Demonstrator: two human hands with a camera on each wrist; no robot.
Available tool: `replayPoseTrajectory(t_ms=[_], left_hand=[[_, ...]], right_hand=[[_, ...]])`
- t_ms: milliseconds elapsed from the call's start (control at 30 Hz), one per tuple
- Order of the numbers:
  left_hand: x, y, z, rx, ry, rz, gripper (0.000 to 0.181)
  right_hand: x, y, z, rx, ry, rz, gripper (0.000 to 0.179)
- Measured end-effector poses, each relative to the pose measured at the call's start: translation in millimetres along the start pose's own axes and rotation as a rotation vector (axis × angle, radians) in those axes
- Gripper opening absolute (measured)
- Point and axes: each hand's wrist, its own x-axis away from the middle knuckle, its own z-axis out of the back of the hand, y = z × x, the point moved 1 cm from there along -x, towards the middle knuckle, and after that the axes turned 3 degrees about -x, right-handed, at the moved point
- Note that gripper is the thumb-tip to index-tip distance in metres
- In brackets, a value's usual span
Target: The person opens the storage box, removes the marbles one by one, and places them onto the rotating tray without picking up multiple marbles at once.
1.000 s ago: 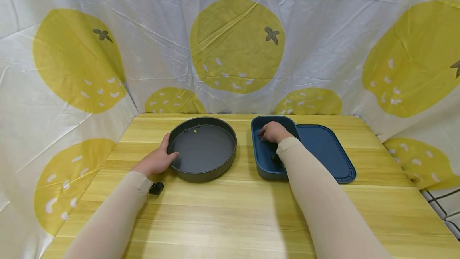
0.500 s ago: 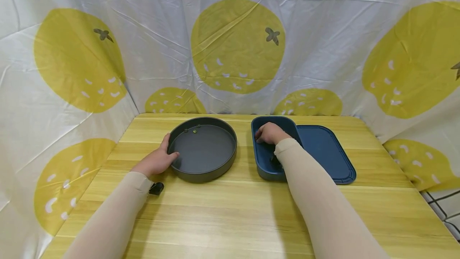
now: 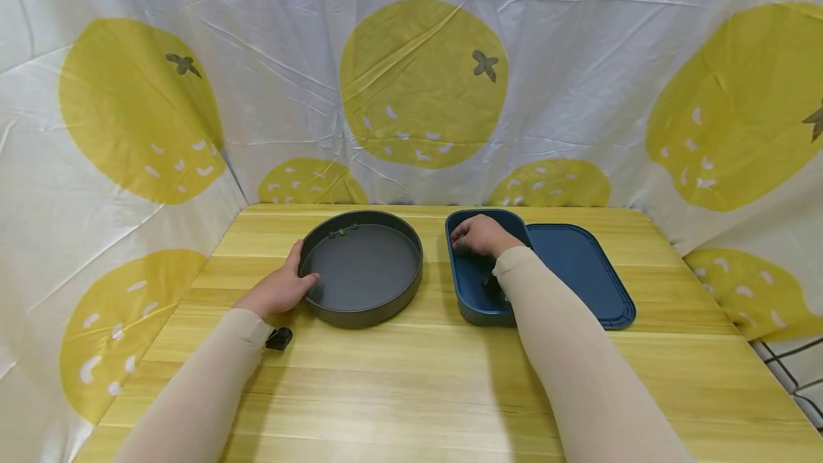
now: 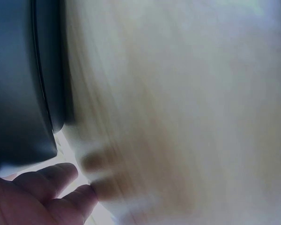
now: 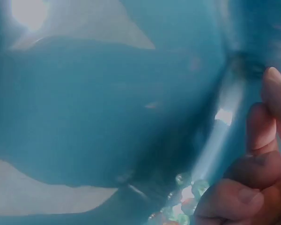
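Observation:
A round dark grey pan (image 3: pixel 361 277) stands on the table. My left hand (image 3: pixel 276 290) holds its left side, thumb over the rim and fingers along the outer wall. In the left wrist view, the fingers (image 4: pixel 61 187) lie beside the dark wall. Several small greenish beads (image 3: pixel 342 232) sit inside the pan by the far wall. My right hand (image 3: pixel 481 234) reaches into a deep blue rectangular box (image 3: pixel 472 306), fingers curled and bent toward its left wall. Small clear and pale green beads (image 5: pixel 180 201) lie by those fingers; I cannot tell if the fingertips hold one.
A flat blue lid (image 3: pixel 581 270) lies on the table right of the box, partly behind the right forearm. The wooden table (image 3: pixel 398 391) ends at a white curtain (image 3: pixel 553 91) printed with yellow fruit. A black device (image 3: pixel 278 338) sits at the left wrist.
My right hand has shifted slightly left inside the box, toward its left wall. One bead in the pan has rolled a little left. The left hand keeps its place on the pan.

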Motion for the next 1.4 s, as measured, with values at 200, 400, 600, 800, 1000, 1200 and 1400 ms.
replayPoseTrajectory(t_ms=[200, 400, 600, 800, 1000, 1200, 1400], left_hand=[[0.6, 0.7, 0.6, 0.001, -0.001, 0.001, 0.093], [1.1, 1.2, 0.7, -0.006, 0.001, -0.003, 0.093], [-0.2, -0.1, 0.5, -0.007, 0.004, -0.007, 0.093], [-1.5, -0.5, 0.2, -0.004, 0.004, -0.005, 0.092], [-1.8, -1.3, 0.5, -0.012, 0.005, -0.004, 0.093], [-0.9, -1.0, 0.6, -0.013, 0.006, -0.004, 0.093], [-1.0, -0.9, 0.2, -0.008, 0.005, -0.003, 0.092]], right_hand=[[4.9, -3.8, 9.0, -0.089, 0.044, 0.016, 0.031], [9.6, -7.2, 15.1, -0.212, 0.056, -0.001, 0.034], [9.4, -14.3, 16.6, -0.367, 0.047, 0.004, 0.038], [8.1, -28.7, 16.9, -0.403, 0.044, 0.027, 0.040], [8.0, -49.1, 13.1, -0.404, 0.048, 0.051, 0.037], [6.2, -68.8, 7.2, -0.391, 0.040, 0.088, 0.038], [6.9, -84.8, 3.7, -0.391, 0.030, 0.108, 0.035]])
